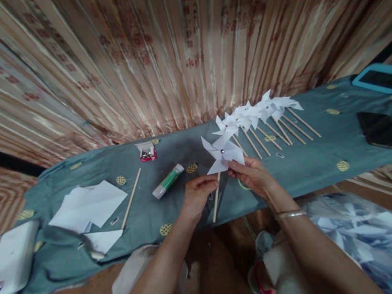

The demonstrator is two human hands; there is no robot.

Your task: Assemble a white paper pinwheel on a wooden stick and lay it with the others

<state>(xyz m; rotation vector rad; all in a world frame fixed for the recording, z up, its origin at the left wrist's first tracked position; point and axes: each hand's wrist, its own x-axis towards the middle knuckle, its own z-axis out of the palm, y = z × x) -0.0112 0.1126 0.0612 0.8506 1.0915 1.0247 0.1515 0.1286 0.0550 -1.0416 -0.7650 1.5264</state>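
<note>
A white paper pinwheel point(230, 148) with a silver pin at its centre is held up over the cloth-covered table. Its wooden stick point(216, 201) slants down below the blades. My left hand point(199, 192) pinches the stick just under the pinwheel. With thumb and fingers, my right hand point(252, 173) grips the lower right blade. Behind it lies a row of finished-looking pinwheels point(249, 115), overlapping, their sticks pointing toward me. To the left of my left hand is a green and white glue stick point(168, 181).
A small red box of pins point(146, 152) stands open near the back. Paper sheets point(88, 204) and a loose stick point(130, 199) lie left, beside a white corded device point(11, 258). Rightward are a dark phone point(381, 129), a blue-framed tablet point(384, 78) and a plastic bag point(381, 238) below.
</note>
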